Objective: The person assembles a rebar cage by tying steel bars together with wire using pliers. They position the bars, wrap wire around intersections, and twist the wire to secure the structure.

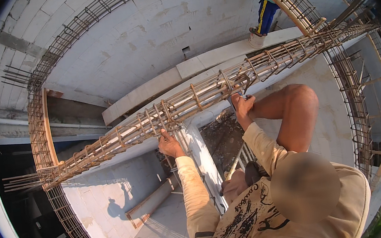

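Note:
A long rebar cage (198, 100) of rusty bars and square stirrups runs across the view from lower left to upper right, along the top of a pale wall. My left hand (170, 145) is closed at its lower side, fingers up against a stirrup (160, 115). Further right, my right hand (244, 106) is closed below the cage. A small grey-blue piece, perhaps a tool handle, shows at its fingers. Just above, a dark curved hook-like piece (244, 82) shows among the bars; I cannot tell whether the two are joined. My bare bent knee (296, 100) is beside my right hand.
More rebar cages (44, 131) lead off at the left and right ends (350, 100). A person (267, 14) in blue trousers is at the upper right behind the cage. Pale slabs (143, 94) lie along the far wall. A board trough (151, 203) lies below left, and rubble (220, 136) lies below.

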Motion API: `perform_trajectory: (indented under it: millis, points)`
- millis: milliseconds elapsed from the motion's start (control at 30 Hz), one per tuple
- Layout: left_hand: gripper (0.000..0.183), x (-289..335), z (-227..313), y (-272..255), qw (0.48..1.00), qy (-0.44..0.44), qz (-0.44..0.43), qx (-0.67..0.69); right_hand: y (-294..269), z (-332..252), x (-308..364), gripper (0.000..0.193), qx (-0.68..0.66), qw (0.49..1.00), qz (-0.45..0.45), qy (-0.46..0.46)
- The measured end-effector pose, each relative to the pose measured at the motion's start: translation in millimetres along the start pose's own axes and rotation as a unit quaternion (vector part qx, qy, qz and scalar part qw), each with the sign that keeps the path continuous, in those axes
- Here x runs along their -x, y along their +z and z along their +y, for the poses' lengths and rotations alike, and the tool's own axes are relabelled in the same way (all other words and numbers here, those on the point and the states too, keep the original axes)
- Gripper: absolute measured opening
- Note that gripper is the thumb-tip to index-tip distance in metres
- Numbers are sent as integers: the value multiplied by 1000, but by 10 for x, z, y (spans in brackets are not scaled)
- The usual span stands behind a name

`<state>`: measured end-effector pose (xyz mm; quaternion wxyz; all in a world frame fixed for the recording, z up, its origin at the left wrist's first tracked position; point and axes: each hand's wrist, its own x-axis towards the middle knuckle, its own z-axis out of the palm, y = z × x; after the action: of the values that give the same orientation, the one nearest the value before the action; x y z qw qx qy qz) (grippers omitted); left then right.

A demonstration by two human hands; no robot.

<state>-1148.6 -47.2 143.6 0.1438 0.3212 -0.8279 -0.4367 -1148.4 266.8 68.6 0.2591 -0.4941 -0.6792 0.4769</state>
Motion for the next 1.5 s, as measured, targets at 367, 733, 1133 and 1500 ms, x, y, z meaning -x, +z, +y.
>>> perform_trajectory:
  millis: [367,733,1133,1500]
  points:
    - [52,55,54,-4,999,3,18,26,-205,-115,-1081,56,248,956,-129,-93]
    - [49,63,104,-25,997,38,49,-38,-148,-115,-1048,29,326,925,-141,-136]
    - [51,52,-36,64,999,23,42,-4,-268,-258,-920,34,265,916,-71,-292]
    - [52,33,-10,3,998,-24,9,50,-1090,-2373,-163,54,-69,941,-96,-318]
